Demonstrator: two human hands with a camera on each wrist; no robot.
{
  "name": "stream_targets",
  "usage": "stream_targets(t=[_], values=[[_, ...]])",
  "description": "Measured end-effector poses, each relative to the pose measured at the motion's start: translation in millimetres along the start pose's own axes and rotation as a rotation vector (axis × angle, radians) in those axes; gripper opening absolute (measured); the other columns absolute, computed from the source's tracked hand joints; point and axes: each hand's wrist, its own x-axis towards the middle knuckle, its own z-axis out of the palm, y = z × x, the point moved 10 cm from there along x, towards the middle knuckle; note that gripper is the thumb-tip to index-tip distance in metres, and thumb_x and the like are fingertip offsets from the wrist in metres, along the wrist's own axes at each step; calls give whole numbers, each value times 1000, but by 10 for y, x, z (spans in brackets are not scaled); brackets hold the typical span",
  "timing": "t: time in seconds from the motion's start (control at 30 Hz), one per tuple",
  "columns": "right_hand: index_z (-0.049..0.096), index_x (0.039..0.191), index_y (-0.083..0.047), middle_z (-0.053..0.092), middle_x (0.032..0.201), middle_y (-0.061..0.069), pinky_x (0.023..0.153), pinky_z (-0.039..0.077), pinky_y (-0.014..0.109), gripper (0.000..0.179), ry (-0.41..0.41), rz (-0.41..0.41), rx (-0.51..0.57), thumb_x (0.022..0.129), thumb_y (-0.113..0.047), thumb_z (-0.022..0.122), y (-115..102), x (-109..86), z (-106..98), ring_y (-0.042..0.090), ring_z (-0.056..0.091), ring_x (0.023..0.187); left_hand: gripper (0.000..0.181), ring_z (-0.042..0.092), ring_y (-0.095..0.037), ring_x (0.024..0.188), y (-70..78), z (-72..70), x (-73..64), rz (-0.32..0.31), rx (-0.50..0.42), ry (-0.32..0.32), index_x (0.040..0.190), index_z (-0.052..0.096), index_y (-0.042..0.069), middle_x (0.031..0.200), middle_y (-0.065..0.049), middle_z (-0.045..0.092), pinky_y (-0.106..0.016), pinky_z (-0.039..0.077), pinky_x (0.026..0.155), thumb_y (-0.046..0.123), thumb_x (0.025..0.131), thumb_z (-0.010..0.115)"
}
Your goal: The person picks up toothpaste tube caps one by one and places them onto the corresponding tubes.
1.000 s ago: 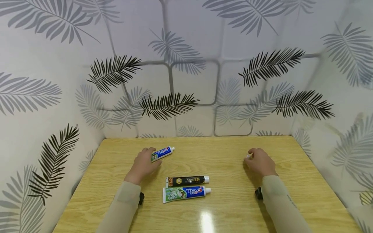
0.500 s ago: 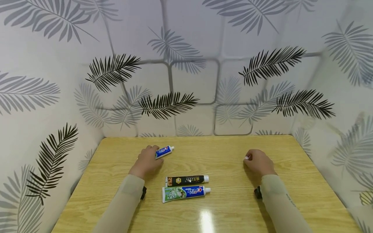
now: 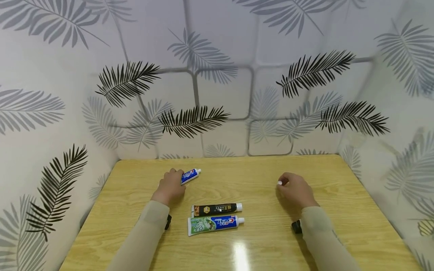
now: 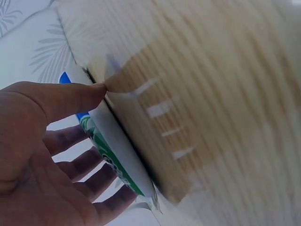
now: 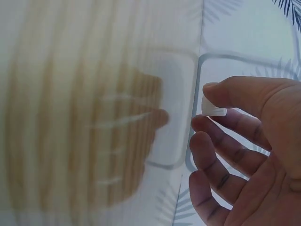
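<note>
My left hand point(image 3: 170, 187) grips a blue, white and green toothpaste tube point(image 3: 190, 176) at the back left of the table. Its white nozzle end points right, and the hand covers the tail. In the left wrist view the thumb lies along one edge of the tube point(image 4: 110, 148) and the fingers are on the other side. At the right, my right hand point(image 3: 299, 190) pinches a small white cap point(image 5: 214, 107) between thumb and fingers, just over the tabletop. The cap point(image 3: 280, 183) faces left in the head view.
Between the hands and nearer me, a black toothpaste tube point(image 3: 217, 209) lies beside a larger green and blue toothpaste tube point(image 3: 213, 224), both with white caps to the right. The wooden table point(image 3: 257, 241) meets a leaf-patterned wall point(image 3: 223, 135) at the back.
My left hand has shifted a little along the tube, covering more of its tail, and now holds it more closely. The right hand has moved slightly left with the cap.
</note>
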Motion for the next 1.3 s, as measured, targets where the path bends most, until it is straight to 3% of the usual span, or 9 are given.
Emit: stream_targets(t=[0.23,0.4,0.63,0.97,1.3], values=[[73,114,-13,76,109,7,79,57,49,20,27,-29,35,101,-28,71,-143,-53,33,23,71,90,55,54,-46,121,-44,54,8,-46,-24,-46,149,52,-8,135,-29,54,-68,48,101,22,105,65],[73,116,-15,75,110,6,80,58,46,21,48,-49,69,102,-31,71,-244,-73,71,22,68,89,51,55,-45,117,-19,73,-12,-24,-11,-50,146,53,-6,132,-29,54,-65,51,95,22,106,65],[73,115,-15,74,111,7,76,54,38,18,17,-75,227,103,-29,72,-348,-128,120,21,64,88,49,55,-42,121,65,144,-94,20,-15,-50,146,55,-2,135,-24,55,-62,52,96,24,106,65],[74,112,-16,69,101,5,65,52,32,16,7,-85,301,100,-27,76,-420,-171,234,20,60,76,46,55,-34,111,404,23,-247,129,-69,54,144,60,0,127,-19,60,-55,54,94,19,103,69],[75,112,-13,69,101,5,66,51,29,18,11,-133,381,99,-25,77,-629,-186,309,18,59,78,45,51,-27,100,777,-64,-436,233,-129,80,142,63,3,120,-12,62,-45,52,88,15,100,74]])
